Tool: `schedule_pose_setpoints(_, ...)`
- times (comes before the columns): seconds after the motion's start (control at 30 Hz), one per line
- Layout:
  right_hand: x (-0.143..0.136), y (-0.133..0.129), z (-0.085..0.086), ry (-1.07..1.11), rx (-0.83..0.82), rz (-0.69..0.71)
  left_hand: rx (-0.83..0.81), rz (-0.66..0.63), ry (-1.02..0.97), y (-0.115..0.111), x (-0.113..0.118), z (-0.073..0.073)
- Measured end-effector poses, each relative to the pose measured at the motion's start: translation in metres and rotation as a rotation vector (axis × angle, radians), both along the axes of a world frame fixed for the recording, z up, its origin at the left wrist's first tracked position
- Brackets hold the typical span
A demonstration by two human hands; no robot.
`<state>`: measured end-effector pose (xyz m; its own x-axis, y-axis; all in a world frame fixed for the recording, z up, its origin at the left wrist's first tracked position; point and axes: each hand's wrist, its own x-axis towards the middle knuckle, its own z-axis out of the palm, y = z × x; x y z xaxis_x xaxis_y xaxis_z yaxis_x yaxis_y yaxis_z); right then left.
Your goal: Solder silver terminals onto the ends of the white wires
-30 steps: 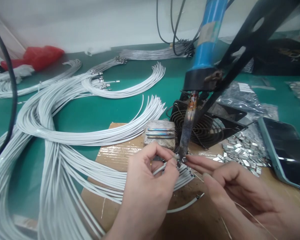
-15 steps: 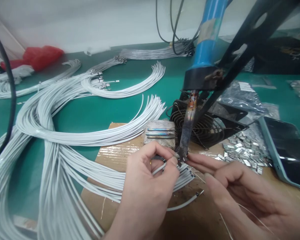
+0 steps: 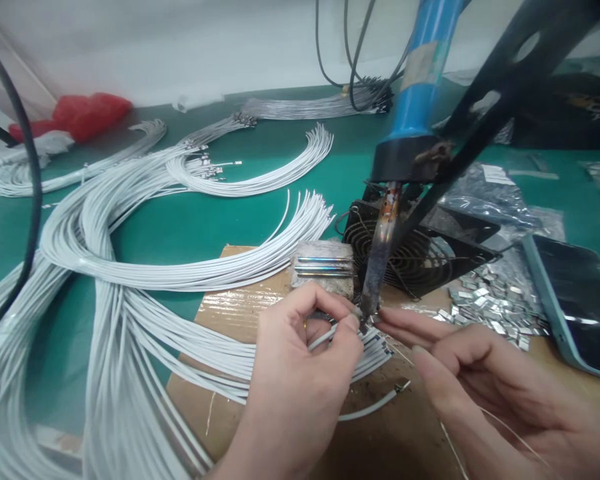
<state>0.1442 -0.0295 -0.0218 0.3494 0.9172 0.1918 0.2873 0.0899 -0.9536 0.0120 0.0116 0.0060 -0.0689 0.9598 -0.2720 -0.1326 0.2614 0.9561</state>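
Note:
Thumb and forefinger of my left hand point(image 3: 300, 373) are pinched on a white cable point(image 3: 324, 339), whose end lies under the tip of a blue-handled soldering iron point(image 3: 416, 100). The iron is held tip-down on a black bracket point(image 3: 500, 87). From the right, my right hand point(image 3: 490, 380) has its fingertips beside the tip, with thin solder wire point(image 3: 400, 352) running through the fingers. A tiny shiny part shows at those fingertips, too small to make out. Beneath the left hand lies a bundle of white cables point(image 3: 205, 340); one cable with a metal end point(image 3: 375, 408) lies apart.
Behind the iron stands a black fan point(image 3: 410, 257), with small metal pieces point(image 3: 495, 303) and a phone point(image 3: 577, 293) to its right. A grubby block point(image 3: 325, 283) sits on the cardboard point(image 3: 230, 300). More white cables point(image 3: 145, 275) spread across the green table point(image 3: 145, 223).
The whole view has shifted slightly, with everything a little further right. Both hands keep their places at the iron's tip.

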Motion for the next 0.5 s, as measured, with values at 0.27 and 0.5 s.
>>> schedule_pose_setpoints(0.27, -0.0037, -0.0009, 0.0017, 0.034, -0.019, -0.019, 0.008, 0.004, -0.001, -0.0003, -0.0006, 0.0001)
schedule_pose_setpoints(0.5, -0.0066, -0.0015, 0.0031, 0.055, -0.042, -0.042, 0.033, -0.001, -0.015, -0.0012, -0.0019, 0.0004)
